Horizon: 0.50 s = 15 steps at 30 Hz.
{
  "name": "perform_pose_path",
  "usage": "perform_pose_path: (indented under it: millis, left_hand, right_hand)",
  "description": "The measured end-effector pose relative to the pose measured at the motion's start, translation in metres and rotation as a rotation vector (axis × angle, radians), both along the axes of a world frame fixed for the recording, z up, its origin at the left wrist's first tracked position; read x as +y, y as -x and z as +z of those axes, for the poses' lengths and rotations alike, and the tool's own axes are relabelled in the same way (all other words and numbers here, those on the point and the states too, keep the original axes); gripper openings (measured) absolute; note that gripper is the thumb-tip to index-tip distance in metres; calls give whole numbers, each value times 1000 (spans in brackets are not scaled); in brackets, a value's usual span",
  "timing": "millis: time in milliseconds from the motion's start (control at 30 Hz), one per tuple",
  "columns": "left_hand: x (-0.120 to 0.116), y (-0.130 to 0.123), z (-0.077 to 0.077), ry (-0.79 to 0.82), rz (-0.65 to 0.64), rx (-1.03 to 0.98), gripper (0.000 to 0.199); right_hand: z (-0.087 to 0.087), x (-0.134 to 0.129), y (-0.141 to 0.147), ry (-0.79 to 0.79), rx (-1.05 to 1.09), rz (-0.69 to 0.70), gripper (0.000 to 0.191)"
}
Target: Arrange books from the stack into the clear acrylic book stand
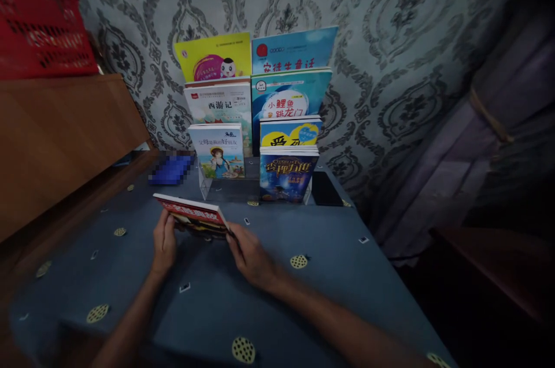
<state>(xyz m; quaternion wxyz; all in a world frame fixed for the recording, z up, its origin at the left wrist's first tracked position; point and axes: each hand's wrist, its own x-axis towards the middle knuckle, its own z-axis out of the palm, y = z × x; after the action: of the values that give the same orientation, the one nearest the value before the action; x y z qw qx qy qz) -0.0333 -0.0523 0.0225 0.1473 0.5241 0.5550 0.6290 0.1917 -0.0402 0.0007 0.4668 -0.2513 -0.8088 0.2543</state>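
A red book [195,215] with white lettering is held tilted above the table, its cover facing up. My left hand [165,244] grips its left edge, and my right hand [249,252] grips its right edge. Behind it stands a clear rack [205,184] with books in two columns. The left column has a light blue book [219,151] in front, a white book [219,103] and a yellow book [212,56] behind. On the right are a dark blue book [286,177], a yellow and blue book [290,132], a teal book [288,93] and a blue book [295,47].
The table [338,275] has a blue patterned cloth. A black flat object [326,189] lies right of the rack, a blue item [171,170] left of it. A red basket [43,27] sits on a wooden cabinet [69,137] at left. A curtain [451,171] hangs at right.
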Motion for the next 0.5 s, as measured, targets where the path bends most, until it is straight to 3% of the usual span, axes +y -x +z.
perform_pose_path:
  millis: [167, 500]
  left_hand:
    - [-3, -4, -6, 13, -5, -4, 31]
    - [-4, -4, -7, -3, 16, 20, 31]
  right_hand:
    - [-7, -2, -3, 72, 6, 32, 34]
    - [-8, -3, -3, 73, 30, 41, 34]
